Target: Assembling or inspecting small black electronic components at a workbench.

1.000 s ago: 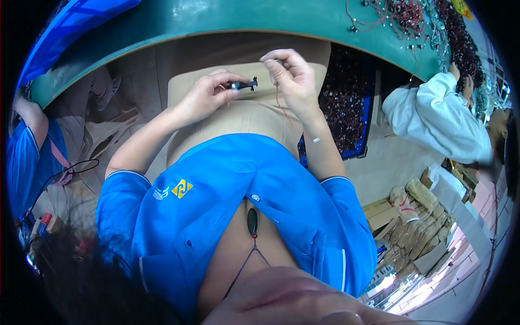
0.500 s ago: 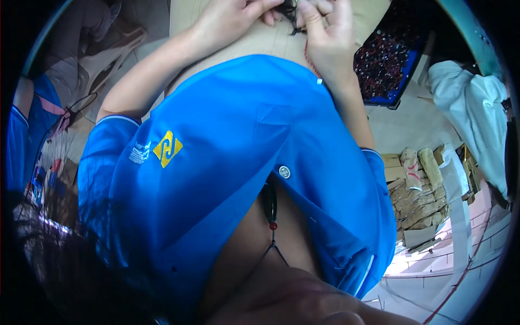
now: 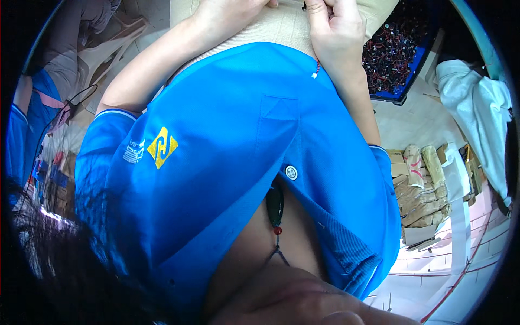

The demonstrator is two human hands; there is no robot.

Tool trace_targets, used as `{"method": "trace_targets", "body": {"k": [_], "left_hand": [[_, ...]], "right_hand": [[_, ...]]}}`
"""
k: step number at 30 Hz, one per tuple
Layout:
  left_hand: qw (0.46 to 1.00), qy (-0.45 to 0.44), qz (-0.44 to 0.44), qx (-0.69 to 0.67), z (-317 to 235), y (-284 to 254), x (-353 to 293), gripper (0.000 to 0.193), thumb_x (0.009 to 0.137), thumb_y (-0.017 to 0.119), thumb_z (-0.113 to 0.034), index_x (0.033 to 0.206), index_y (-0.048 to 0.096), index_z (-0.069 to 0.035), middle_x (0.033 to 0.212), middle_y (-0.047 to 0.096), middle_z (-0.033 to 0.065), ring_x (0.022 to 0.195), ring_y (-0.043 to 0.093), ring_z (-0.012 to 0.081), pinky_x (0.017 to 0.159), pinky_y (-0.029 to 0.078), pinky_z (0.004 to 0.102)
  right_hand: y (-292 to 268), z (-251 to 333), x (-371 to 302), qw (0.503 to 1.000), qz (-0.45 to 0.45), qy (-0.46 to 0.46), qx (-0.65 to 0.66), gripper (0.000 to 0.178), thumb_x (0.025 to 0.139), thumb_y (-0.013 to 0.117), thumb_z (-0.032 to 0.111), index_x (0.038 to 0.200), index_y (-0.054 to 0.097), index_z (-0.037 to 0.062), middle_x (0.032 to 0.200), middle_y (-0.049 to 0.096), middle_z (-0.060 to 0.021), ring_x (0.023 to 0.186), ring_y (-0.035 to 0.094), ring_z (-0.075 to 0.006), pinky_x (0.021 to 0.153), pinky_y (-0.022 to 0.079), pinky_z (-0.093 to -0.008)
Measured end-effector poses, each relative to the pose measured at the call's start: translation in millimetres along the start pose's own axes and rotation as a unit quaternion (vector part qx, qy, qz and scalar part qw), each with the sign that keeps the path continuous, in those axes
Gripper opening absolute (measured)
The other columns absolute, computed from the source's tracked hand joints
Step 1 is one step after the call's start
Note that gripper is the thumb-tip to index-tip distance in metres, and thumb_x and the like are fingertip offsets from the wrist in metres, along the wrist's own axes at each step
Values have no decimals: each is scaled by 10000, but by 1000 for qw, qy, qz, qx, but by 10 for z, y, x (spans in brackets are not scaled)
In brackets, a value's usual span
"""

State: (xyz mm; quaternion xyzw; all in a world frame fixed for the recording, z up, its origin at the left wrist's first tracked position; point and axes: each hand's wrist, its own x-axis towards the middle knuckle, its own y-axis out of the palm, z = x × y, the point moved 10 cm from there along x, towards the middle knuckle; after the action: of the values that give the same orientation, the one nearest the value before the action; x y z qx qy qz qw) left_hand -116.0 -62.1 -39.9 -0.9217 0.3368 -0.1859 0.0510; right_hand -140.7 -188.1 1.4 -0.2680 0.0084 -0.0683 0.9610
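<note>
My left hand (image 3: 230, 13) reaches in over the beige cloth covering my lap (image 3: 260, 30), and the upper edge of the picture cuts off most of its fingers. To its right, my right hand (image 3: 338, 32) is closed with the thumb pressed against curled fingers. A small black piece (image 3: 304, 7) peeks out beside that thumb; its kind is too small and cut off to make out. The two hands are apart, with beige cloth between them. A thin red cord (image 3: 317, 67) hangs at my right wrist.
Right of my right hand stands a blue tray (image 3: 416, 67) heaped with small black parts and red wires. Pale cloth (image 3: 471, 92) hangs farther right, above stacked brown cardboard (image 3: 422, 203). At left are a beige plastic chair (image 3: 100, 59) and another person's blue sleeve (image 3: 19, 130).
Both hands, close together on a small dark piece with wires before, have moved apart and up toward the picture's edge. My right hand has shifted slightly right.
</note>
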Motion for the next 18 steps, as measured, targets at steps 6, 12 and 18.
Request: {"method": "trace_targets", "body": {"k": [6, 12, 18], "left_hand": [[961, -216, -81, -150, 298, -89, -5, 272, 933, 501, 10, 1196, 571, 0, 1017, 621, 89, 724, 574, 98, 662, 501, 182], [945, -254, -69, -196, 167, -59, 121, 283, 925, 511, 17, 1204, 554, 8, 1042, 624, 102, 791, 598, 111, 709, 514, 186], [907, -343, -72, -235, 327, 45, -12, 307, 892, 548, 39, 1198, 550, 18, 1061, 625, 104, 834, 610, 122, 745, 516, 192]], "right_hand": [[39, -48, -11, 999, 34, -13, -29, 48, 888, 567, 42, 906, 587, 2, 649, 556, -40, 502, 454, -136, 476, 381, -253], [94, -77, 28, 998, 45, 18, 49, 51, 897, 561, 45, 871, 587, 10, 625, 544, -26, 494, 433, -105, 453, 338, -230], [80, -37, 38, 996, 43, 33, 68, 57, 901, 553, 43, 862, 583, 14, 617, 541, -14, 491, 419, -76, 448, 321, -209]]}}
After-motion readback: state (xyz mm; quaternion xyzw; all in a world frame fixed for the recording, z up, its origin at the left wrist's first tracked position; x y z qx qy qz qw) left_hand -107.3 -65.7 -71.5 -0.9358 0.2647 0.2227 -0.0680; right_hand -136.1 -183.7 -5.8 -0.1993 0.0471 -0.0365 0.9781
